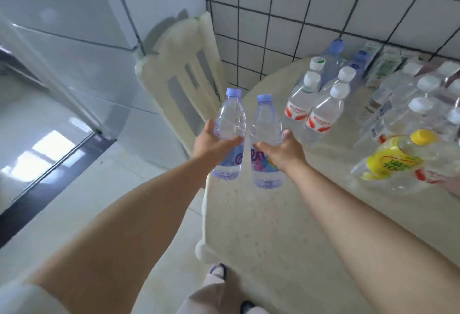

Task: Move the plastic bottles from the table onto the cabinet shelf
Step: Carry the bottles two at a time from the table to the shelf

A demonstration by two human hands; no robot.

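Observation:
My left hand (211,143) grips a clear bottle with a purple cap (230,119) around its middle, upright, just past the table's left edge. My right hand (283,150) grips a second purple-capped bottle (265,124) the same way, above the table's left part. Both bottles are lifted and stand side by side, a small gap between them. The beige table (273,226) holds several more bottles: white-capped ones with red labels (321,114), a blue-capped one (332,57), and a yellow-capped bottle lying on its side (398,159). No cabinet shelf is plainly visible.
A cream chair (184,74) stands at the table's far left corner against the tiled wall. Cartons (380,62) line the wall behind the bottles. A pale glossy door or panel (62,40) and a dark floor strip (49,174) lie to the left. My feet show below.

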